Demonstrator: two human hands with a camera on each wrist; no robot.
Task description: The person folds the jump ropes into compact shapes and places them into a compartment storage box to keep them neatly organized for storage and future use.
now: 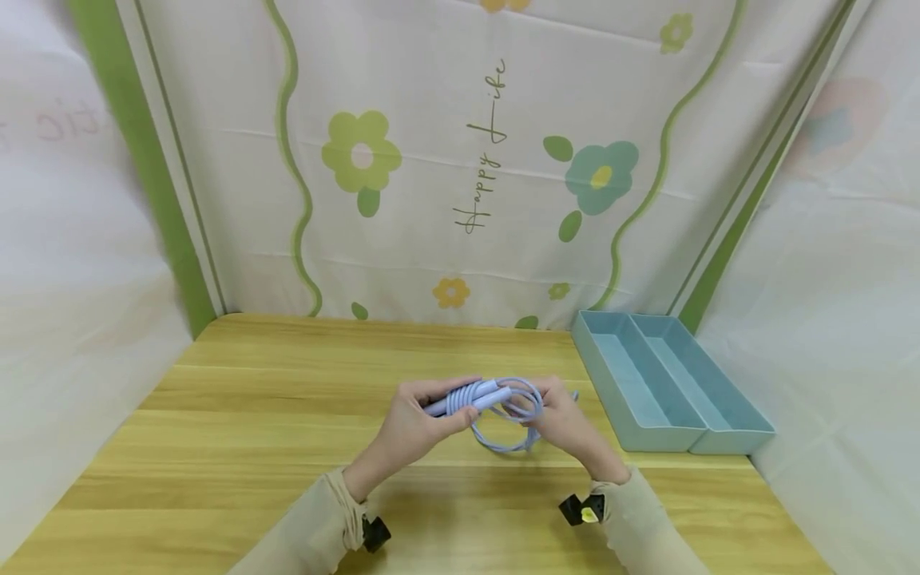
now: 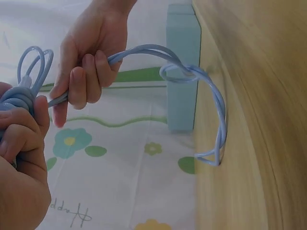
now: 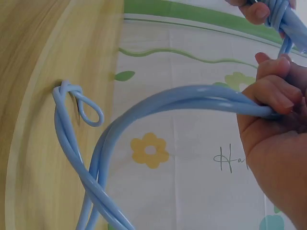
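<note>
Head view, left hand [image 1: 417,414]: closed round handles [image 1: 492,398].
Right hand [image 1: 564,419]: closed round cord [image 3: 192,92].
Cord past it: probably light, springy; hold near handles.

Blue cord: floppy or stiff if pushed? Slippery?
Probably flexible but springy: the blue cord curves in a rounded arch beyond the right hand. Likely a bit slippery, judging by its glossy surface. Its small loop might snag.

Head view bright, evenly lit; soft, faint shadows on table [image 1: 237,455]. Wrist views dimmer, slightly hazy; glossy highlights along cord [image 3: 192,95].
</note>
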